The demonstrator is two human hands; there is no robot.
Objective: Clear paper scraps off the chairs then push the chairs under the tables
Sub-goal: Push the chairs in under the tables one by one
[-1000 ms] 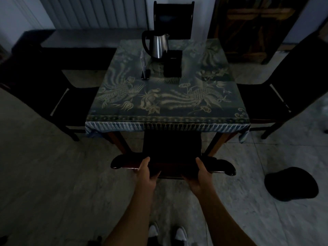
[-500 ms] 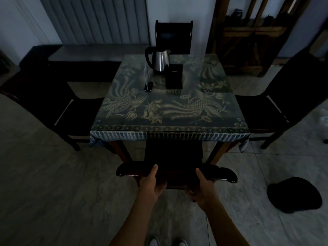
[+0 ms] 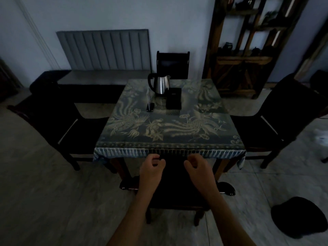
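A dark wooden chair [image 3: 228, 189] stands in front of me, its seat tucked under the square table [image 3: 168, 144] with a blue patterned cloth. My left hand [image 3: 150, 167] and my right hand [image 3: 197, 167] hover above the chair's top rail, just below the cloth's fringe, fingers loosely curled and holding nothing. A second dark chair [image 3: 58, 121] stands pulled out on the left side, a third [image 3: 284, 121] pulled out on the right, and a fourth [image 3: 173, 64] sits at the far side. I see no paper scraps on the dim seats.
On the table stand a steel kettle [image 3: 160, 84], a black box [image 3: 174, 98] and a small clear sign holder [image 3: 150, 102]. A round black object [image 3: 300, 217] lies on the tiled floor at right. A wooden shelf unit [image 3: 248, 50] and a grey bench [image 3: 104, 77] line the far wall.
Both hands have let go of the near chair's top rail and lifted forward toward the table edge. The view has tilted up, showing more of the wall.
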